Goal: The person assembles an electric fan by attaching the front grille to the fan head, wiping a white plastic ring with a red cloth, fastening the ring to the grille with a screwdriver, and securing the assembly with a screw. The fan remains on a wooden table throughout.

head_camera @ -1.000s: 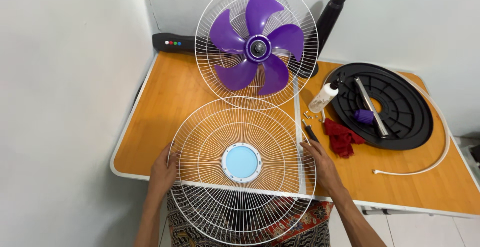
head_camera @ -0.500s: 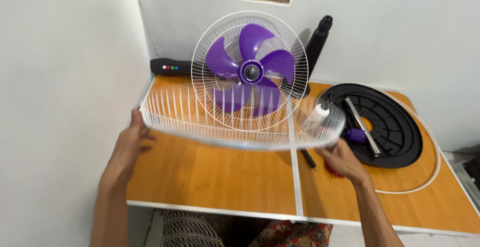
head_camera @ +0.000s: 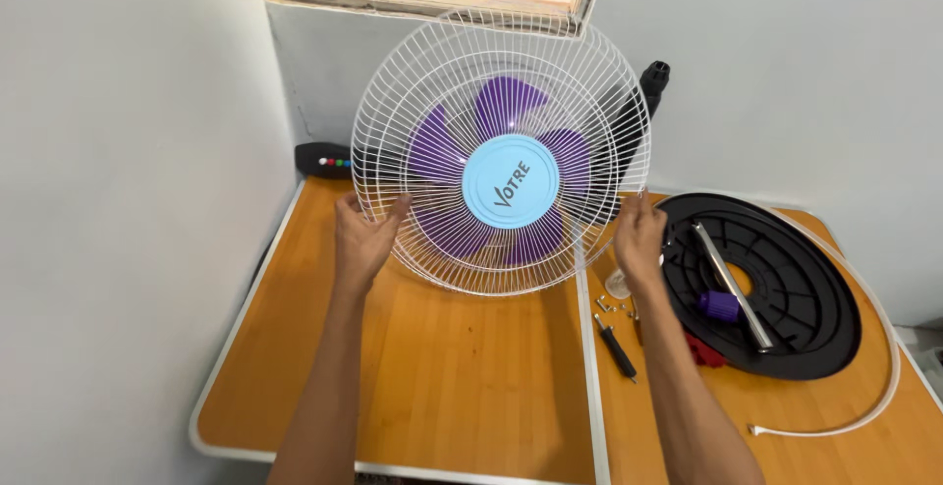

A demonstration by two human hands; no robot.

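The left hand (head_camera: 361, 234) has its fingers (head_camera: 393, 208) curled on the lower left rim of the white front grille (head_camera: 501, 156), and the right hand (head_camera: 638, 239) clamps the lower right rim in the same way. Half a second ago the grille lay nearly flat between the hands, low over the counter (head_camera: 462, 367); now it stands upright in the upper middle of the frame, its pale blue centre cap (head_camera: 510, 180) facing the camera, right in front of the purple blades (head_camera: 437, 146) and covering them. From this view I cannot tell whether its rim touches the rear guard behind it. To the right lie a black round base (head_camera: 786, 288) with a purple knob (head_camera: 719, 305), a screwdriver (head_camera: 616, 345) and a white cord (head_camera: 864, 387).
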